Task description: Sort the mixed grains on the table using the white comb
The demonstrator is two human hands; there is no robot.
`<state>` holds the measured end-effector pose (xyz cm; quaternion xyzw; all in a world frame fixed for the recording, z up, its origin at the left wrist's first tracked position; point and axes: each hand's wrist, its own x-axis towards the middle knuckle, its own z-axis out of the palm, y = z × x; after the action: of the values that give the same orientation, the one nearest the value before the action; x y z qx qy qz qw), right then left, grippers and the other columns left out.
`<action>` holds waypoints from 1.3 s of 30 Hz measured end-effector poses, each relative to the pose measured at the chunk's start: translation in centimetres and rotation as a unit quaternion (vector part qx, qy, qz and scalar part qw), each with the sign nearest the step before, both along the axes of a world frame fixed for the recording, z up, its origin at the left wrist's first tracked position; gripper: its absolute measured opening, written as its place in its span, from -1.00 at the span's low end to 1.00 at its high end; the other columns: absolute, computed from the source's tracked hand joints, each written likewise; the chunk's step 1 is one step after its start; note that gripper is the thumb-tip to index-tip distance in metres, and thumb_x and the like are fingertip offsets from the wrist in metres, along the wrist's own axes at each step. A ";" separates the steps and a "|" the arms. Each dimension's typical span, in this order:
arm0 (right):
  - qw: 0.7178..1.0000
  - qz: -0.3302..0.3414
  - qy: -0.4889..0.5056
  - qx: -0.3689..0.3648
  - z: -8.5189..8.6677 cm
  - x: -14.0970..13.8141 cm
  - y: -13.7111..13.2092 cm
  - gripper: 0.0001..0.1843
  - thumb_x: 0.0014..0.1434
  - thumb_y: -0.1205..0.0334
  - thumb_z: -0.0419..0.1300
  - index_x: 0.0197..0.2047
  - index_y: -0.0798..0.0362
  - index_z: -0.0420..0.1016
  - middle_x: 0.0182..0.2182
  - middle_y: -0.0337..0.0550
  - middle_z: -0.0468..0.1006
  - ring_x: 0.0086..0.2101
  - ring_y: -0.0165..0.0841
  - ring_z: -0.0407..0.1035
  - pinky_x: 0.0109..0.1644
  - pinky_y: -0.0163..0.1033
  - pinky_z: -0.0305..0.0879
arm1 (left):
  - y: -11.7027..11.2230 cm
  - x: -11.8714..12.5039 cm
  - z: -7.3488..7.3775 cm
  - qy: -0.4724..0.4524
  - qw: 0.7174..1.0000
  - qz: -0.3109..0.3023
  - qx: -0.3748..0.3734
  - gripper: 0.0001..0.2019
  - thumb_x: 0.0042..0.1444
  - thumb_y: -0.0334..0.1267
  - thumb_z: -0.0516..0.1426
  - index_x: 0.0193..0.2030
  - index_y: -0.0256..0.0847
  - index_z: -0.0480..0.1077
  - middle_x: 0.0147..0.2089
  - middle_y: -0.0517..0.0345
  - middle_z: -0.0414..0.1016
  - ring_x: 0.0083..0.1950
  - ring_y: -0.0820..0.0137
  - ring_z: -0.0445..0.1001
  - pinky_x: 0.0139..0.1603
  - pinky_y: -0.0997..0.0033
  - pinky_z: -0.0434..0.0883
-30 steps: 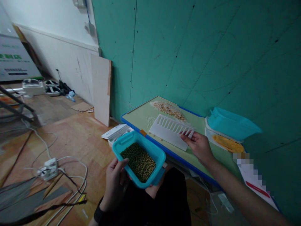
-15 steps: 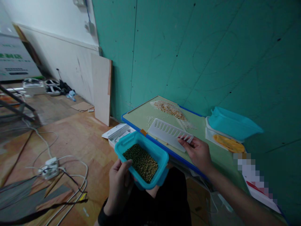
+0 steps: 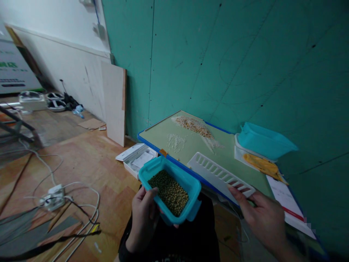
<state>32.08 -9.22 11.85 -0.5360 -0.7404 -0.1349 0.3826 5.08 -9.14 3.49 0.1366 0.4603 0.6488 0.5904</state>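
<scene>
My left hand [image 3: 145,213] grips the near left rim of a turquoise plastic box [image 3: 195,187], thumb over the edge. Inside lie dark green beans [image 3: 161,181] on the left and tan beans [image 3: 178,201] on the right. The box is above my lap, just off the table's front edge. My right hand [image 3: 261,214] is closed on one end of a white slotted plastic strip [image 3: 211,174], held tilted at the table edge. On the table [image 3: 152,134] are a pile of mixed beans and white grains [image 3: 194,125] and a smaller scatter of white grains [image 3: 176,142].
A second turquoise bin [image 3: 267,141] stands by the wall at the table's right, beside a yellow cloth-like item [image 3: 263,165] and a printed sheet [image 3: 286,203]. An opened white box [image 3: 139,160] sits left of the table. Cables and a power strip [image 3: 54,197] lie on the floor.
My right hand has moved the white slotted strip right and toward me, uncovering the small white scatter. The turquoise box in my left hand has shifted slightly right in view.
</scene>
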 end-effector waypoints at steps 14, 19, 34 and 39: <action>0.993 0.099 0.059 -0.034 -0.4 -4.1 2.5 -0.85 0.34 0.20 0.26 -0.23 0.02 0.66 -0.36 -0.19 0.74 -0.38 -0.34 0.65 -0.27 -0.41 0.51 | 0.5 -1.4 -0.3 0.010 1.000 0.007 -0.001 -0.71 -0.03 -0.10 0.34 -0.54 -0.11 0.34 -0.85 0.48 0.09 -0.83 0.55 0.13 -0.77 0.60 0.09; 0.992 0.112 0.059 -0.010 -0.6 -5.4 3.6 -0.88 0.33 0.24 0.27 -0.17 0.03 0.66 -0.32 -0.16 0.75 -0.36 -0.34 0.66 -0.21 -0.39 0.52 | 0.9 -2.3 -0.2 0.023 1.000 0.015 0.001 -0.67 -0.02 -0.07 0.33 -0.57 -0.10 0.29 -0.85 0.46 0.08 -0.83 0.54 0.12 -0.78 0.60 0.06; 0.987 0.157 -0.001 0.042 -1.2 -8.6 5.5 -0.80 0.37 0.33 0.18 -0.10 0.12 0.66 -0.29 -0.02 0.75 -0.36 -0.35 0.65 -0.18 -0.38 0.53 | 1.2 -4.3 0.7 0.021 0.999 0.046 0.013 -0.64 -0.13 -0.08 0.39 -0.56 -0.12 0.28 -0.83 0.50 0.06 -0.80 0.54 0.18 -0.75 0.60 0.10; 0.981 0.186 -0.060 -0.007 -2.4 -11.1 7.1 -0.66 0.39 0.42 0.05 0.04 0.12 0.62 -0.16 -0.01 0.74 -0.24 -0.36 0.65 -0.03 -0.34 0.52 | 1.0 -4.3 1.0 0.059 0.997 0.041 -0.007 -0.63 -0.14 -0.04 0.36 -0.58 -0.11 0.26 -0.83 0.49 0.03 -0.79 0.56 0.12 -0.73 0.60 0.15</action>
<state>20.99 -2.12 9.42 -0.3822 -0.8499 -0.0881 0.3519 0.78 -8.12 4.49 0.1513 0.5038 0.6601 0.5362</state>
